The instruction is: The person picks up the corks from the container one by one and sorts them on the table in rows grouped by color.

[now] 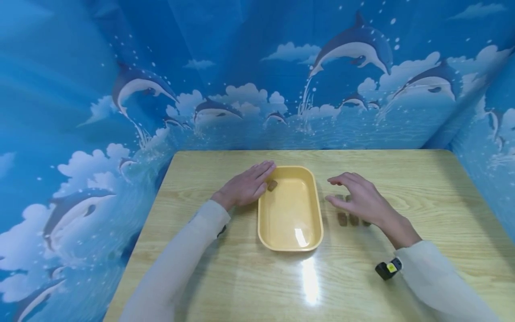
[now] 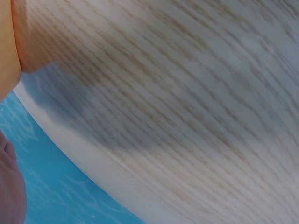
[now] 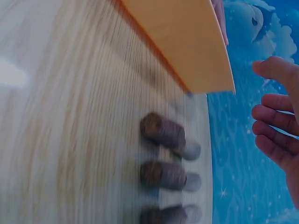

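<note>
A yellow rectangular tray (image 1: 290,232) sits on the table with one small brown piece (image 1: 272,185) inside, near its upper left corner. My left hand (image 1: 246,184) lies against the tray's upper left rim, fingers extended. To the right of the tray, my right hand (image 1: 364,199) hovers over several short brown pieces (image 1: 342,219), thumb and fingers spread apart with nothing between them. In the right wrist view these look like stubby cylinders (image 3: 162,130) with paler ones behind, somewhat blurred. The right hand (image 3: 280,112) appears there at the right edge, apart from them.
The wood-grain table (image 1: 225,277) ends at a back edge against a blue dolphin-print curtain (image 1: 249,125). A small black device with a yellow mark (image 1: 388,268) is at the right wrist. Light glares off the tabletop below the tray.
</note>
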